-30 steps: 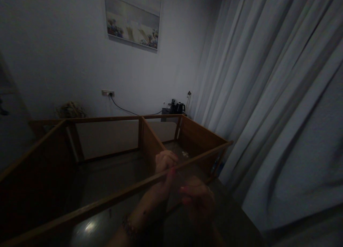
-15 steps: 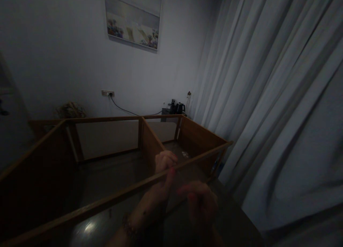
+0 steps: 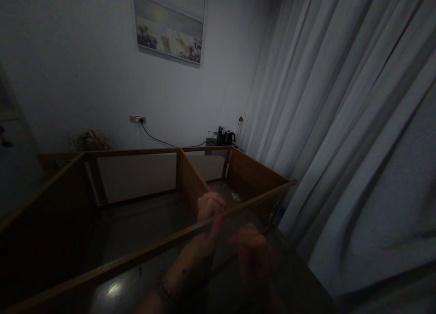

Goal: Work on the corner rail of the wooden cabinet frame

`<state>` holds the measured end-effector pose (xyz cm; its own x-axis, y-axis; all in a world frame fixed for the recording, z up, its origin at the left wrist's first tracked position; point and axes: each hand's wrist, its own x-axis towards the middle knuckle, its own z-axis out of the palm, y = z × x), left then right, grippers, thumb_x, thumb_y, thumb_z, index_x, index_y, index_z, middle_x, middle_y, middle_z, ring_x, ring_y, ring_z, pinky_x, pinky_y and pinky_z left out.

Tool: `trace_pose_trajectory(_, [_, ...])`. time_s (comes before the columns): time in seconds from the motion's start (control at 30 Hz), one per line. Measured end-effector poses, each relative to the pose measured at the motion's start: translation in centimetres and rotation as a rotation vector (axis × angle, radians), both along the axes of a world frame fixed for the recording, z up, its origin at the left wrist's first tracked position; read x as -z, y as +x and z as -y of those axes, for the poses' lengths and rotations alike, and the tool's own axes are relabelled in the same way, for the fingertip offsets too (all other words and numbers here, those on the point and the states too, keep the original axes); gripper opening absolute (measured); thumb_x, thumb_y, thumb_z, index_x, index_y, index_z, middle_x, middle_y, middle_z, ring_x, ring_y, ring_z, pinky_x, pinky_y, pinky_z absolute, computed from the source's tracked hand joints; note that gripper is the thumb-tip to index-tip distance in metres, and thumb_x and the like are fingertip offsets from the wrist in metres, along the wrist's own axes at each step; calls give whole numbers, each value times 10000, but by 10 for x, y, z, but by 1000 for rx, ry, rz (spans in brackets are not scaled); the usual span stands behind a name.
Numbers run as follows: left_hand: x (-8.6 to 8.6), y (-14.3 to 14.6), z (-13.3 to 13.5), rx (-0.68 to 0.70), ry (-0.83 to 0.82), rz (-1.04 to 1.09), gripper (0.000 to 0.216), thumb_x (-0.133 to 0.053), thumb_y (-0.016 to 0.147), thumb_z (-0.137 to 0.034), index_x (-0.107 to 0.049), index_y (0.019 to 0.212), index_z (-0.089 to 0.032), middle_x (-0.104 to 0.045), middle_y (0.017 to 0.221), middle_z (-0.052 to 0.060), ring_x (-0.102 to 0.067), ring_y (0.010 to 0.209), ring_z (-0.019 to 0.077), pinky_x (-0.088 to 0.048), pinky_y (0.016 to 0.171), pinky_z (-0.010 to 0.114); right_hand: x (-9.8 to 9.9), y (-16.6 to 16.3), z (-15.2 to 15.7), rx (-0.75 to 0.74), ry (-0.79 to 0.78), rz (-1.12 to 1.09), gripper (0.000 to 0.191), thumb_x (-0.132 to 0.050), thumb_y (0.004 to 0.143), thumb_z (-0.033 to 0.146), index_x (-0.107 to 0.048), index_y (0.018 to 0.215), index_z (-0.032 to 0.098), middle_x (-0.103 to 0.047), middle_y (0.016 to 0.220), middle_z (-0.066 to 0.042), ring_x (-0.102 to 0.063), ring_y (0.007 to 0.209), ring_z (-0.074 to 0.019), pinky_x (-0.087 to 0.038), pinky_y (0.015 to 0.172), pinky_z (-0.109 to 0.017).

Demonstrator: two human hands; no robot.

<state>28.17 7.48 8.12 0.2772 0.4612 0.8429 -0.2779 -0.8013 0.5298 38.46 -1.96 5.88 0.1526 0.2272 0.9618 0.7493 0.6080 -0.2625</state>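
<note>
A wooden furniture frame (image 3: 150, 255) with open compartments lies on a dark table. My left hand (image 3: 209, 209), with a beaded bracelet at its wrist, is closed round the near rail where the middle divider (image 3: 194, 171) meets it. Its fingers lie over the far side and the thumb on the near side. Just right of it and below the rail is my right hand (image 3: 254, 252), blurred and dim. Its fingers are curled with thumb and index close together; anything between them is too dark to make out.
Small pale pieces (image 3: 235, 196) lie inside the right compartment. Long grey curtains (image 3: 327, 123) hang close on the right. Behind the frame, a black kettle (image 3: 230, 137) stands by the wall and a cord (image 3: 156, 141) runs from a socket (image 3: 137, 119).
My right hand has shifted slightly, its fingers still curled. My left hand keeps its hold on the rail, and the wooden frame has not moved.
</note>
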Motion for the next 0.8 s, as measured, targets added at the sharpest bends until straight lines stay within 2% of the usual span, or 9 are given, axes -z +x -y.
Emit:
trace_pose_trajectory(0.13, [0,4,2,-13,-63,7,356,-287,1148,-457,-501,942,-261,-624,991,60,-576,1028,273,-458,945,467,-4,0,2,14,-5,15,152,-531,1099,320,-675,1096,270,-718,809,-9,-665,694,-170,-528,586,-289])
trace_pose_trajectory(0.27, [2,6,4,-11,-53,35,369,-287,1147,-477,-493,938,-254,-624,985,62,-575,1032,270,-462,945,455,-10,1,4,42,-31,31,173,-503,1107,324,-664,1075,271,-712,807,-15,-684,706,-181,-536,584,-303])
trace_pose_trajectory(0.47, [0,5,0,2,-29,56,419,-318,1133,-535,-505,887,-252,-639,933,51,-587,983,263,-457,904,445,-21,3,5,0,-69,82,120,-521,1097,261,-637,1123,270,-766,805,-4,-704,658,-166,-527,539,-279])
trace_pose_trajectory(0.67, [-6,5,6,2,-85,60,398,-322,1139,-508,-543,931,-250,-633,953,55,-584,991,259,-462,913,438,-33,2,9,74,-49,156,172,-526,1097,287,-680,1026,259,-772,747,-3,-706,665,-173,-567,621,-313])
trace_pose_trajectory(0.8, [-5,6,8,8,-86,76,368,-334,1140,-486,-528,932,-252,-631,936,49,-583,977,259,-464,908,443,-40,-4,13,171,-25,135,157,-601,1040,209,-666,904,256,-747,708,7,-675,626,-162,-542,598,-298])
